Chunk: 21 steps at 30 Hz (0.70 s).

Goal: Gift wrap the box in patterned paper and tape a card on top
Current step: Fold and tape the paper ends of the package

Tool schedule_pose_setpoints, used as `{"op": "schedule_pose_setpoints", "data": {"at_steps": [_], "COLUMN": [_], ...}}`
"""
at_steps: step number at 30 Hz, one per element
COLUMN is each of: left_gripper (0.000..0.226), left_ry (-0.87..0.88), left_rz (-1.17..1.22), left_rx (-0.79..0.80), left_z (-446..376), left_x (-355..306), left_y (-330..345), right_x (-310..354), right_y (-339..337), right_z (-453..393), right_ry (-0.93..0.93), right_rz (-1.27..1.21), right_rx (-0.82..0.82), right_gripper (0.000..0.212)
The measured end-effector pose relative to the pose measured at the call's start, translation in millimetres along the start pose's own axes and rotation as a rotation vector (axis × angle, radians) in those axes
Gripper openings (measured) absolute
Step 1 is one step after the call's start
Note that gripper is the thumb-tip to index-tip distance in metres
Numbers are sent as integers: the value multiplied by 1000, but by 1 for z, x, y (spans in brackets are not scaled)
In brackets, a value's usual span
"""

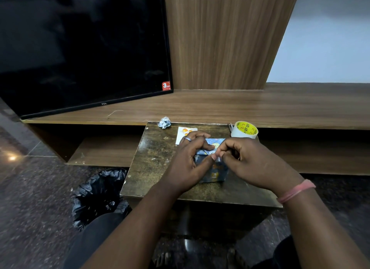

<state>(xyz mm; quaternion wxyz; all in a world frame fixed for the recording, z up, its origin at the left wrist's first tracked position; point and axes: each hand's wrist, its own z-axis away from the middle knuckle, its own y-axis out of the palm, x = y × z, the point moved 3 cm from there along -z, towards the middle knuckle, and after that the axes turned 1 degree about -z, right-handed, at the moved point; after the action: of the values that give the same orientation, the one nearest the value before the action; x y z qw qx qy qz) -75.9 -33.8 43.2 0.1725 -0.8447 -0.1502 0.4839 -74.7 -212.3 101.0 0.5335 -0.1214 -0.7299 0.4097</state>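
on the dark worn tabletop (152, 158) the left hand (188, 164) steadies the small blue cartoon-patterned wrapped box (215, 172) while the right hand (254, 160) pinches its end flap, likely needing clear tape from the yellow-cored roll (244, 130) next.

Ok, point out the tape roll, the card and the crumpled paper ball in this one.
tape roll (244, 130), head view, on its yellow inner core.
card (182, 133), head view, on its white face left of the hand.
crumpled paper ball (164, 122), head view, on its middle.
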Motion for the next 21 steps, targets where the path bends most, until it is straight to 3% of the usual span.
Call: {"op": "schedule_pose_setpoints", "data": {"at_steps": [21], "left_gripper": [20], "left_ry": [-29], "left_rz": [8], "left_rx": [11], "left_z": [0], "left_x": [-4], "left_y": [0], "right_x": [-1], "right_y": [5], "right_z": [-5], "right_ry": [47], "right_rz": [70], "right_rx": [-74], "right_gripper": [8]}}
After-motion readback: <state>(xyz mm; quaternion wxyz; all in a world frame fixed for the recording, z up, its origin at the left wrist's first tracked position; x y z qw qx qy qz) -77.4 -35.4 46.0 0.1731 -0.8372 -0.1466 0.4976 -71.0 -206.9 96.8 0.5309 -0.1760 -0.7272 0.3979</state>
